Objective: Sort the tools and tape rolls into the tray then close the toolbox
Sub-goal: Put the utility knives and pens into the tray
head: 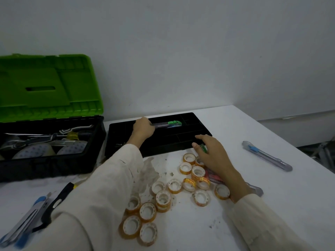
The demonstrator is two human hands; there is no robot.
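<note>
Head view: left hand (143, 128) holds green cutter (171, 123) inside black tray (163, 150)

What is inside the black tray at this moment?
A green-tipped cutter is in a rear compartment of the tray, gripped by the left hand. The arm hides part of it.

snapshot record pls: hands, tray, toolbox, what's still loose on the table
left hand: grips green knife in the tray's back compartment
right hand: over a green-tipped item at the tray's front edge; grip unclear
tray: on table, right of toolbox
toolbox: lid open, tools and large rolls inside
tape rolls: loose on table in front of tray
blue knife: on table, right of tray
</note>
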